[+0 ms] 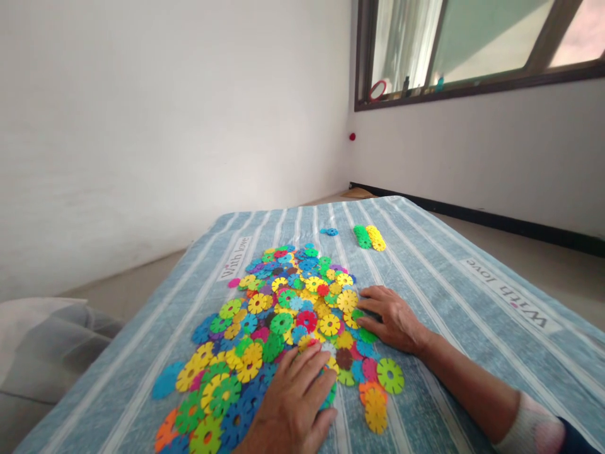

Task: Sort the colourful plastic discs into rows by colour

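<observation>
A wide heap of colourful notched plastic discs (282,323) covers the middle of the table. My left hand (299,394) lies on the near side of this heap, its fingers stretched forward over the discs. At the heap's right edge rests my right hand (393,317), fingers apart, with a green disc (365,334) beside its thumb. No disc is visibly gripped by either hand, though what lies under the palms is hidden. Near my right wrist are a lime-green disc (390,376) and overlapping orange discs (375,410).
Farther back stand a green row of discs (362,237) and a yellow row of discs (376,238), side by side. Some blue discs (332,232) lie left of them. A striped blue cloth (439,302) covers the table. Walls and a window (472,44) are beyond.
</observation>
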A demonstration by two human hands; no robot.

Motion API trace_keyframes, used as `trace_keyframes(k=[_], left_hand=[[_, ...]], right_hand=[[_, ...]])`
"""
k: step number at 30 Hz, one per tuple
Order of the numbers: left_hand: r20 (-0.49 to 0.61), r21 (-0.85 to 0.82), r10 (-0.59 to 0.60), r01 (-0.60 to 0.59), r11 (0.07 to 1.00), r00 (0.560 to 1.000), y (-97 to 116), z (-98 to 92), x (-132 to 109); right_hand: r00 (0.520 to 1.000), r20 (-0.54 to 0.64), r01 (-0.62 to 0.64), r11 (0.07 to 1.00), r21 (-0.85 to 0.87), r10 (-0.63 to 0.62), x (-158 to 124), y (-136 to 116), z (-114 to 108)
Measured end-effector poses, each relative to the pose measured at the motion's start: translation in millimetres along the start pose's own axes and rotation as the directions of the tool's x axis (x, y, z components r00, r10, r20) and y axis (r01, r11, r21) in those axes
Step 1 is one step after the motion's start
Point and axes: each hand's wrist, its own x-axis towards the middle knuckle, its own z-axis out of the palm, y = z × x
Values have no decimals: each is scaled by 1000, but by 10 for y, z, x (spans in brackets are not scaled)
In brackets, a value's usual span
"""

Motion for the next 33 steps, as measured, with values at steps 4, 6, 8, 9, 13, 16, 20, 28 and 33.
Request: trace_keyframes(k=[4,6,8,9,13,16,20,28,33], left_hand=[[-33,-10,-14,13,1000,999,3,57,0],[-82,-23,-21,19,1000,996,4,82,-2],[-117,-34,-23,19,999,993,5,105,-9],[-118,-40,-20,15,999,993,4,115,-12],[-109,-78,-39,31,996,993,11,132,-6],[-110,-88,-60,51,995,992,26,99,20],[-71,-62,-36,32,998,997,44,-18,85],[-89,-32,-11,8,999,996,60,-121,165],[-107,0,28,-28,1000,994,55,-114,166]], right_hand=[[999,9,40,999,0,-40,17,-34,-8],[999,7,49,999,4,-49,26,-45,-8],[999,4,52,999,11,-52,31,-48,-6],[999,2,53,999,13,-53,32,-46,-5],[999,-4,42,999,22,-42,28,-33,8],[999,-22,26,999,44,-25,20,-22,21],[999,-41,25,998,56,-22,12,-4,24],[999,22,44,995,90,-47,-1,29,-64],[998,47,39,996,78,-42,7,26,-61]])
